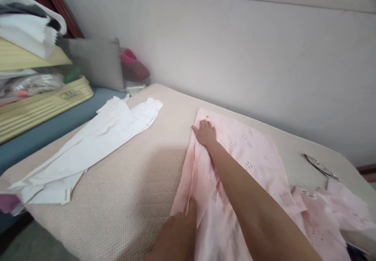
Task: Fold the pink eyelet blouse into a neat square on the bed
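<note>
A pale pink embroidered garment lies spread on the beige mattress. My right hand reaches far out and lies flat on the garment's far left corner, fingers spread. My left hand is near the bottom edge of the view, its fingers pressing on the garment's near left edge. To the left, a white garment lies flat and apart from both hands.
A grey pillow and a dark red item sit against the wall at the back. Stacked cream boards and folded cloth stand at the left. A wire hanger rests on the mattress at right.
</note>
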